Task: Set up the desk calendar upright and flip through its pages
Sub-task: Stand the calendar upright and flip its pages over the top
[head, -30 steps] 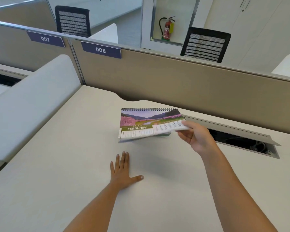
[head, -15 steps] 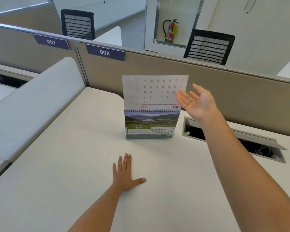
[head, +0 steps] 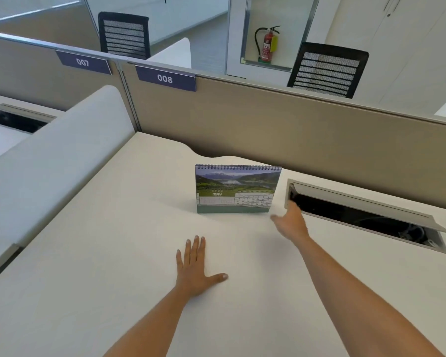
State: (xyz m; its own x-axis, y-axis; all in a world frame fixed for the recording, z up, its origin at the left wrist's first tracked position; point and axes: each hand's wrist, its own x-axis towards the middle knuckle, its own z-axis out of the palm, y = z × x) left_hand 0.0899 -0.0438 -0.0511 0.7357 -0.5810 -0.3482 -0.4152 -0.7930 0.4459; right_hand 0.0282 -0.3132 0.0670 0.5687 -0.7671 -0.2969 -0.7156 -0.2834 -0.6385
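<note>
The desk calendar (head: 236, 189) stands upright just right of the frame's centre, on the pale desk (head: 108, 253), its spiral binding along the top edge and the page facing the camera showing a lake-and-mountain photo above a green band marked MAY. It looks light: thin card pages hung on wire coils over a folded card base, so a careless push would likely slide or topple it on the smooth surface. The pages should be stiff enough to hold their shape yet bend and crease if gripped hard, and the coils could snag a sheet that is pulled sideways. The best hold for flipping is probably the free lower corner or bottom edge of the front sheet, lifted up and over the spiral, with the base steadied low down if it starts to shift. The right hand (head: 290, 222) hovers just beside the calendar's lower right corner, not touching it as far as can be seen; it is blurred, its fingers loosely extended toward the calendar and gripping nothing. The left hand (head: 195, 271) lies flat on the desk in the lower centre, well apart from the calendar, fingers straight and close together with the thumb stuck out to the right. To the right of the calendar an open cable hatch (head: 366, 217) is set into the desk
</note>
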